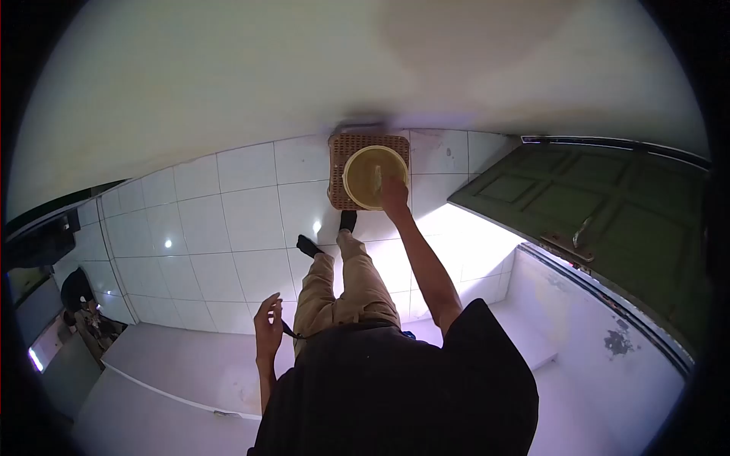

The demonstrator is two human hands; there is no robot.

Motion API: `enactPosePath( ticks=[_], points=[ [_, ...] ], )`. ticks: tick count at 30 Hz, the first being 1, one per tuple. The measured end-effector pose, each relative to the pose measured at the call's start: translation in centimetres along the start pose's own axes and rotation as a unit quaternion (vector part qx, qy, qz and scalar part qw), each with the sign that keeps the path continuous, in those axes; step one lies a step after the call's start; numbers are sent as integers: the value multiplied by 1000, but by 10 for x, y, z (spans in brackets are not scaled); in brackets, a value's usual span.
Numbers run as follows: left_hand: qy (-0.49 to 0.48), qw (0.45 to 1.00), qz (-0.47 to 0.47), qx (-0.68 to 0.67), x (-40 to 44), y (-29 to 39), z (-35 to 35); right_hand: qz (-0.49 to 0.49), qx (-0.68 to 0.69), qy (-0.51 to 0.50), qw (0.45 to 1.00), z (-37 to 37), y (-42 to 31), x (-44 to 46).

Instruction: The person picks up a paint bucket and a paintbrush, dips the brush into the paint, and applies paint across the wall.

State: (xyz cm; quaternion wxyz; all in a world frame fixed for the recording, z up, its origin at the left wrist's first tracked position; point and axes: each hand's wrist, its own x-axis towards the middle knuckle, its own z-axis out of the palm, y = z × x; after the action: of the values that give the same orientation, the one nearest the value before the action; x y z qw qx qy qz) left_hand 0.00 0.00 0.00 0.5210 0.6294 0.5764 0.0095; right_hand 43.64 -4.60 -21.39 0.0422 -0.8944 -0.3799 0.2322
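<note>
Bucket (pixel 359 167), yellow and round-mouthed, seen from above: stood on a brown perforated stool (pixel 337 163), just beside the foot of the pale wall (pixel 304 83). Right hand (pixel 394 195): reached forward and down over the near right side of the bucket's rim, with the right arm (pixel 427 262) extended. Overlapped a narrow whitish shape (pixel 378 175) within the bucket's outline; could not be told whether closed around that shape or merely beside it. Interior of the bucket: appeared yellow-brown, with contents too indistinct to identify. Left hand (pixel 268 318): hung well apart from the bucket, out to the left of the tan trousers (pixel 369 281), loosely spread with fingers slightly bent; came nearest to a dark strap (pixel 289 330) at the waist. Dark-socked feet (pixel 309 245): rested on white floor tiles (pixel 251 216), one just before the stool, the other farther back to the left. Black short-sleeved shirt (pixel 395 387): filled the lower foreground. Green panelled door (pixel 608 201) with metal handle (pixel 582 231): stood at right, near a bright patch of light (pixel 464 239) across the tiles.
</note>
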Motion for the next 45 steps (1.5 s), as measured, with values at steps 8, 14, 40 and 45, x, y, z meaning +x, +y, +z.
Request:
enactPosePath(
  ticks=[8, 14, 40, 45],
  points=[
    [-4, 989, 146, 32, 19, 59, 8, 81, 191, 103, 973, -65, -25, -23],
    [32, 976, 213, 24, 31, 71, 10, 127, 349, 185, 910, -65, -18, -40],
    [-256, 940, 108, 197, 288, 129, 158, 270, 374, 297, 836, -61, -45, -68],
    [-196, 966, 128, 109, 349, 61, 236, 274, 349, 319, 837, -43, -43, -69]
  ],
)
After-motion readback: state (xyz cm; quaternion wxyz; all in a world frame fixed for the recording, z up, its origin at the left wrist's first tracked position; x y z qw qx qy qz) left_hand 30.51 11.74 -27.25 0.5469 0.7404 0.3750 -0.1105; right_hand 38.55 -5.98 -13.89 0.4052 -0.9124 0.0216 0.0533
